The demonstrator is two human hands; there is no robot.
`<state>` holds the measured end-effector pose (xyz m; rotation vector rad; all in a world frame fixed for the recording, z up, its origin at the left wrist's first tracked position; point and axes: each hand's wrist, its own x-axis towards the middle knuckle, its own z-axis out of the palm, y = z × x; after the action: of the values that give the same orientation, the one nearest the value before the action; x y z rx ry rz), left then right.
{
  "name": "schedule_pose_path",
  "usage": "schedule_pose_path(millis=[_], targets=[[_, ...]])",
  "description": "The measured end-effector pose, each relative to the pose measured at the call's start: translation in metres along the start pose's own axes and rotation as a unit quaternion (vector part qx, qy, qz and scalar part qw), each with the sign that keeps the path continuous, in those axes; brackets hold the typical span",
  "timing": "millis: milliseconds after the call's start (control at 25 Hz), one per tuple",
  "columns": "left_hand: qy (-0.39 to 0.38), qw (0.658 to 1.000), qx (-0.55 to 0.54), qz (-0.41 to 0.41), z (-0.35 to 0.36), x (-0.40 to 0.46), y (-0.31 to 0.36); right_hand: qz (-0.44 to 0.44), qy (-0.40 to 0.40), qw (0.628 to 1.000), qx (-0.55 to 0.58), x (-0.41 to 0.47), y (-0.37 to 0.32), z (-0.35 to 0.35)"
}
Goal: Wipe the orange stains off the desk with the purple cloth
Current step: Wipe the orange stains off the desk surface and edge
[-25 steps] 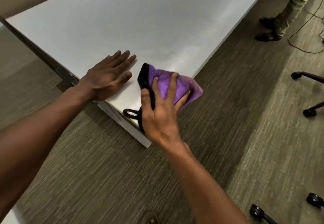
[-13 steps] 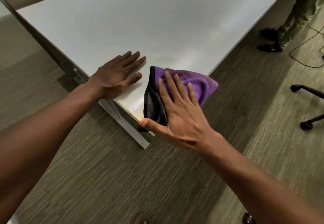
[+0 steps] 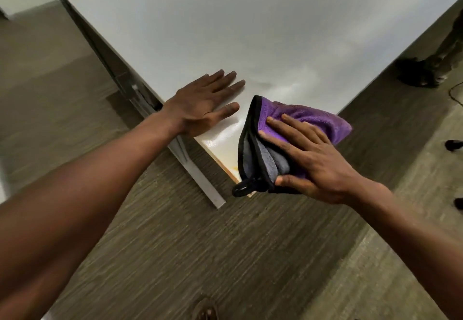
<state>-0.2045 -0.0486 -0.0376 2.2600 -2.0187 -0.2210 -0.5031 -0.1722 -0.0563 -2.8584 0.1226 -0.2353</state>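
Two hands at the desk's near corner, wiping step well under way. Left hand (image 3: 200, 109) flat on the desk (image 3: 250, 31) beside the left edge, fingers straight and spread, bracing, holding nothing. Just right of it, a wet sheen on the white top and a faint trace of orange stain (image 3: 234, 168) close to the near edge, partly hidden under the cloth's black-bound border. Purple cloth (image 3: 300, 119) folded, grey underside showing at the fold, lying over the near corner and overhanging the right edge; black hanging loop (image 3: 244, 188) dangling past the corner. Right hand (image 3: 313, 159) on top of the cloth, fingers long and pressed down on the purple face, thumb tucked against the lower hem: pressing rather than clenching. Farther right, off the desk, carpet and another person's shoes (image 3: 416, 74).

Judged as mid-stroke on the last orange residue. Next move likely calls for firm downward pressure and a pass back along the near edge over that trace, keeping the cloth from slipping off the corner.
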Motion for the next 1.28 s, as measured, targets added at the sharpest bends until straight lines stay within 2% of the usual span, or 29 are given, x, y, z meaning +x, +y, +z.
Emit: schedule_pose_path(millis=[80, 160, 240, 280, 400, 560, 720, 800, 920, 1120, 1200, 1280], targets=[[0.003, 1.000, -0.001, -0.002, 0.000, 0.000, 0.001, 0.017, 0.038, 0.998, 0.051, -0.002, 0.010, -0.001], [0.004, 1.000, 0.001, -0.006, 0.000, -0.001, 0.001, 0.064, 0.113, 0.985, 0.110, -0.004, 0.014, 0.001], [0.003, 1.000, 0.002, -0.006, 0.001, -0.001, 0.001, 0.113, 0.170, 0.972, 0.120, -0.010, 0.000, 0.013], [0.002, 1.000, 0.003, -0.006, 0.001, -0.002, 0.001, 0.113, 0.172, 0.973, 0.104, -0.015, -0.011, 0.021], [0.003, 1.000, 0.007, -0.004, 0.000, -0.001, 0.001, 0.029, 0.122, 0.992, -0.005, -0.030, -0.031, 0.036], [0.003, 1.000, 0.011, -0.003, 0.000, 0.000, 0.001, -0.030, 0.091, 0.986, -0.134, -0.011, 0.012, 0.016], [0.004, 1.000, 0.006, -0.001, 0.001, 0.000, 0.001, 0.012, 0.147, 0.985, -0.087, -0.013, 0.003, 0.027], [0.004, 1.000, 0.007, -0.003, 0.001, 0.000, 0.001, 0.036, 0.142, 0.987, -0.069, -0.014, -0.016, 0.035], [0.004, 1.000, 0.010, -0.005, 0.000, 0.000, 0.001, 0.060, 0.079, 0.993, -0.058, -0.012, -0.031, 0.025], [0.008, 1.000, 0.011, -0.010, 0.000, 0.000, 0.002, -0.002, -0.077, 0.995, 0.064, -0.017, -0.007, -0.016], [0.005, 1.000, 0.010, -0.011, -0.001, -0.001, 0.002, -0.002, -0.055, 0.996, 0.067, -0.016, -0.002, -0.013], [0.004, 1.000, 0.012, -0.010, -0.002, -0.001, 0.003, 0.009, 0.015, 1.000, 0.022, -0.014, -0.010, 0.004]])
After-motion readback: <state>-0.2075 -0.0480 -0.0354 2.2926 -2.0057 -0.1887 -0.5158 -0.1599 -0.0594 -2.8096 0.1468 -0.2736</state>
